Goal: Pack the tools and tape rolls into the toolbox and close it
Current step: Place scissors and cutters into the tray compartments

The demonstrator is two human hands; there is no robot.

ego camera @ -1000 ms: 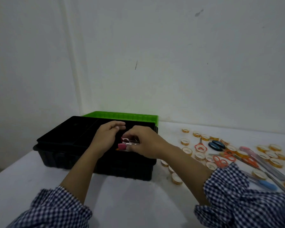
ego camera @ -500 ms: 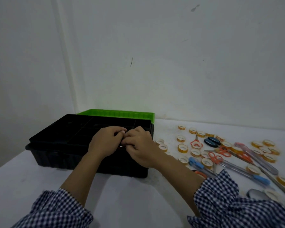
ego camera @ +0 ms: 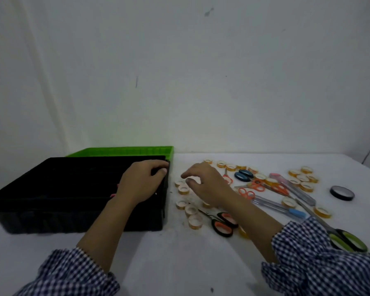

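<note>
At the left of the frame the black toolbox (ego camera: pixel 62 195) stands open on the white table (ego camera: pixel 179 253), its green lid (ego camera: pixel 124 151) lying back behind it. The left hand (ego camera: pixel 141 182) rests over the box's right end, fingers curled around the rim; whether it holds anything cannot be told. The right hand (ego camera: pixel 205 184) hovers at centre frame, loosely open and empty, above small tape rolls (ego camera: pixel 183 189). Scissors (ego camera: pixel 221 223), screwdrivers (ego camera: pixel 282 208) and a black tape roll (ego camera: pixel 342 192) lie scattered toward the right.
</note>
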